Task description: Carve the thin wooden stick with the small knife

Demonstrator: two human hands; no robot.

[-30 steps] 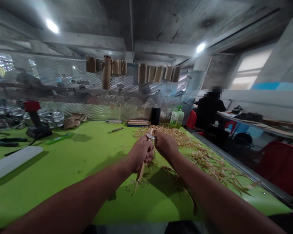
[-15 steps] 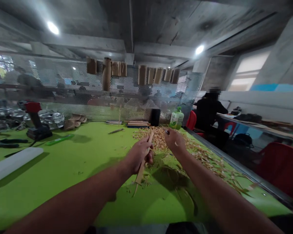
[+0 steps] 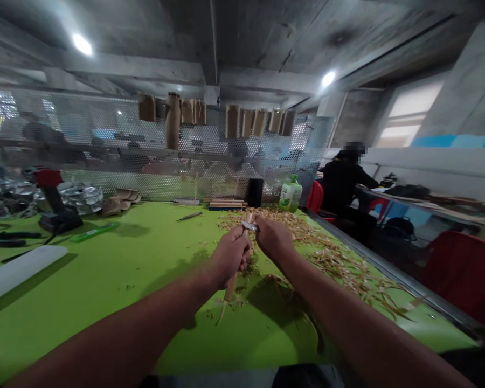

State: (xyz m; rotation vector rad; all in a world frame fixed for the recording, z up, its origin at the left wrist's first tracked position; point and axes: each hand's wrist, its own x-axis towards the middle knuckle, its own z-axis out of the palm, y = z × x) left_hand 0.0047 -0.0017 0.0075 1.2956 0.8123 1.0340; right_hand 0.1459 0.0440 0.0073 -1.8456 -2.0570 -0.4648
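My left hand (image 3: 231, 252) is closed around a thin strip of wood or bamboo (image 3: 231, 288), whose lower end points toward me over the table. My right hand (image 3: 274, 236) grips a knife (image 3: 249, 226); its handle is hidden in the fingers. The pale blade lies across the strip's upper part, just beyond my left thumb. A thick spread of curled shavings (image 3: 339, 257) covers the table behind and to the right of my hands.
On the green tabletop (image 3: 125, 312) lie a white bar (image 3: 24, 272), a cordless drill (image 3: 52, 199), pliers (image 3: 12, 238) and a green cutter (image 3: 95, 231). A green bottle (image 3: 291, 194) and a black phone-like slab (image 3: 255, 192) stand behind. A person (image 3: 345, 175) sits at right.
My right hand has moved left and brought the knife blade from beyond the strip onto it. My left hand keeps its hold. The view has shifted slightly.
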